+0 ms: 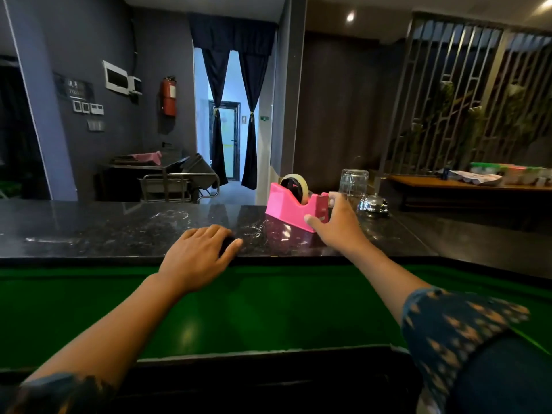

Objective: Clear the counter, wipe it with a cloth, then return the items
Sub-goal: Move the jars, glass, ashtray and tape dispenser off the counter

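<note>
The left hand [197, 255] lies palm down at the near edge of the dark polished stone table [104, 228], fingers loosely curved over a small dark object I cannot make out; whether it grasps it I cannot tell. The right hand [334, 224] grips the near end of the pink plastic tape dispenser [291, 204], thumb on its side, fingers round its tip. The dispenser stands toward the table's far edge. Just beyond it stand an upturned clear drinking glass [354, 182] and a chrome desk bell [373, 204].
</note>
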